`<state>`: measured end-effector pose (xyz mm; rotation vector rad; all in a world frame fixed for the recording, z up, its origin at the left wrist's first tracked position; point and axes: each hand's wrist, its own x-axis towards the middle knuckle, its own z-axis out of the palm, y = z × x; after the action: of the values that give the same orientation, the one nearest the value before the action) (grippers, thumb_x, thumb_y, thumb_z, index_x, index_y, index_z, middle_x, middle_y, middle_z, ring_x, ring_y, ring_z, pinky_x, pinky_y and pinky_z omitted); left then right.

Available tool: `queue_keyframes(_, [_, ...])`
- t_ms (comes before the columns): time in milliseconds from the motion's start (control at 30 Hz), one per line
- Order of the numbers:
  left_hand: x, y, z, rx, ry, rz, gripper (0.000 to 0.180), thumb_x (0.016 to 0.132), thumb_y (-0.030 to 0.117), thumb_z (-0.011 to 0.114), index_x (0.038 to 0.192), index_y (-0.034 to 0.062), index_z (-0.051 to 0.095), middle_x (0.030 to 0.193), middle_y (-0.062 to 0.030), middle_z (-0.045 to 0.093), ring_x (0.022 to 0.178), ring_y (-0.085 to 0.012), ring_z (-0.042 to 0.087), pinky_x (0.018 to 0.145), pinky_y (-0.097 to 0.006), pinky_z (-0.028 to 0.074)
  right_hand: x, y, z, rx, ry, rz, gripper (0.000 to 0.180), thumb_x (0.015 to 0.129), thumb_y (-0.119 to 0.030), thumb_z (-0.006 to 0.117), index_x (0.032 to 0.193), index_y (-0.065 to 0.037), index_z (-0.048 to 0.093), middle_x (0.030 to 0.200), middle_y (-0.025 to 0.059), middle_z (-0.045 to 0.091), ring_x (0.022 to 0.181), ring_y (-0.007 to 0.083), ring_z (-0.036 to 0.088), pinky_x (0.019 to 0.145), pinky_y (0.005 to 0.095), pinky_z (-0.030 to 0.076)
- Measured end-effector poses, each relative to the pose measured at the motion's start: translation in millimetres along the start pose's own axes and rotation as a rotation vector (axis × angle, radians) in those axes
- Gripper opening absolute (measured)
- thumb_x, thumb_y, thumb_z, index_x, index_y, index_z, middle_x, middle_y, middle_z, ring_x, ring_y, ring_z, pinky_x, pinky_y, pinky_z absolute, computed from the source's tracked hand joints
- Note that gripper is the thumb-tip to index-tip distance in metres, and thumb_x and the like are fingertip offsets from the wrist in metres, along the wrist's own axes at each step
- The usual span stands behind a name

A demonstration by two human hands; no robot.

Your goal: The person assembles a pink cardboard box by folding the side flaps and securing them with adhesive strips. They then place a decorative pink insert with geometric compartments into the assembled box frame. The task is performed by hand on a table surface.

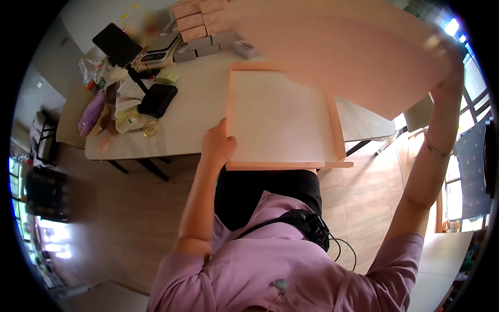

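Note:
A shallow peach-edged box, white inside, lies at the table's near edge in front of me. Its front rim strip sticks out a little past the right corner. My left hand is closed at the box's left side, thumb toward the inside. High on the right, my right hand grips the edge of a large peach sheet. That sheet is tilted in the air above the far right of the box and hides its back right corner. Whether the sheet is plain card or a lid, I cannot tell. The right fingers are partly blurred.
A black stand with a tilted tablet is left on the table. Gold-handled scissors lie near bags and scraps. Behind are a scale, grey boxes and stacked peach boxes.

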<state>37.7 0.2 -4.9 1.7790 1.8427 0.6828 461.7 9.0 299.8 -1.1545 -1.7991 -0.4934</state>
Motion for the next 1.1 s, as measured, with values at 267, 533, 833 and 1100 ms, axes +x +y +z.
queue_keyframes(267, [-5.4, -6.2, -0.8, 0.039, 0.080, 0.014, 0.043, 0.084, 0.006, 0.054, 0.126, -0.0051, 0.057, 0.102, -0.0284, 0.070, 0.098, -0.0433, 0.068, 0.087, -0.050, 0.055, -1.0, -156.1, 96.2, 0.340, -0.389, 0.153, 0.027, 0.095, -0.023, 0.069, 0.077, -0.007, 0.057, 0.060, -0.0055, 0.046, 0.049, 0.0036, 0.050, 0.045, 0.0231, 0.039])
queue_keyframes(533, [-2.2, -3.6, 0.9, 0.042, 0.070, 0.030, 0.033, 0.083, 0.005, 0.056, 0.114, -0.0062, 0.059, 0.098, -0.0285, 0.070, 0.096, -0.0447, 0.068, 0.086, -0.051, 0.054, -35.2, -213.3, 147.7, 0.202, -0.357, -0.146, 0.038, 0.089, -0.024, 0.069, 0.064, -0.006, 0.048, 0.050, 0.0036, 0.049, 0.048, 0.0172, 0.064, 0.048, 0.0273, 0.045])
queue_keyframes(833, [-5.3, 4.1, 6.8, 0.096, 0.112, 0.063, 0.029, 0.083, 0.004, 0.060, 0.111, -0.0046, 0.058, 0.097, -0.0262, 0.070, 0.095, -0.0429, 0.069, 0.084, -0.049, 0.055, -54.9, -224.3, 171.7, 0.200, -0.369, -0.180, 0.044, 0.087, -0.032, 0.075, 0.067, -0.007, 0.046, 0.052, 0.0040, 0.051, 0.049, 0.0220, 0.061, 0.047, 0.0329, 0.044])
queue_keyframes(1100, [-5.6, 2.5, 8.5, 0.138, 0.101, 0.081, 0.030, 0.083, 0.004, 0.061, 0.112, -0.0027, 0.058, 0.097, -0.0243, 0.070, 0.093, -0.0420, 0.069, 0.081, -0.049, 0.056, -103.6, -229.5, 203.4, 0.191, -0.416, -0.146, 0.037, 0.087, -0.039, 0.074, 0.075, -0.007, 0.058, 0.067, 0.0051, 0.067, 0.059, 0.0280, 0.065, 0.053, 0.0425, 0.050])
